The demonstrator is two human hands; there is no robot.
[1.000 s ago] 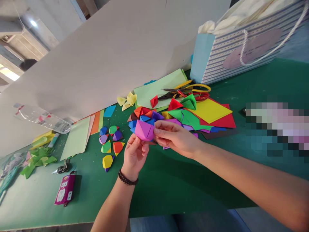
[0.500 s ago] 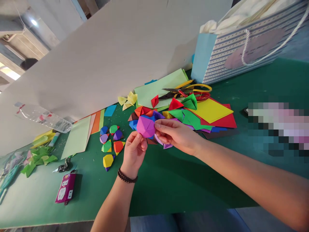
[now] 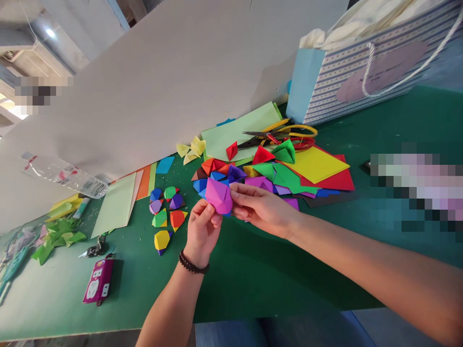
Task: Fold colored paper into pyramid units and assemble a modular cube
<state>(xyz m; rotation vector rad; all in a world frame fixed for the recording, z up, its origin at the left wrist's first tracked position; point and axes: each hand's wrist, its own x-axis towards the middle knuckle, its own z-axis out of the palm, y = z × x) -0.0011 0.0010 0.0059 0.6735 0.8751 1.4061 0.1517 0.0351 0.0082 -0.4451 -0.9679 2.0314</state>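
Observation:
Between both hands is a pink-purple folded paper origami piece (image 3: pixel 218 193), faceted and three-dimensional, held just above the table. My left hand (image 3: pixel 202 229) pinches its lower left side with thumb and fingers. On its right edge, my right hand (image 3: pixel 265 207) is closed, the thumb and index finger gripping the paper. Behind it lies a heap of loose folded pieces, among them blue pieces (image 3: pixel 200 186), orange-red pieces (image 3: pixel 213 166) and green pieces (image 3: pixel 280 176). Several two-coloured finished-looking shapes, such as a yellow one (image 3: pixel 161 239), rest left of my left hand.
Scissors (image 3: pixel 275 137) lie on pale green paper (image 3: pixel 238 125) against the grey partition (image 3: pixel 173 72). Yellow sheets (image 3: pixel 314 165) sit at the right. A striped paper bag (image 3: pixel 354 82) stands back right; a plastic bottle (image 3: pixel 65 176) and a purple packet (image 3: pixel 98 282) are at left.
The pink-purple piece has been turned and tilted in my fingers, showing different facets, and sits slightly lower. Both hands keep hold of it. The things on the table stay in place.

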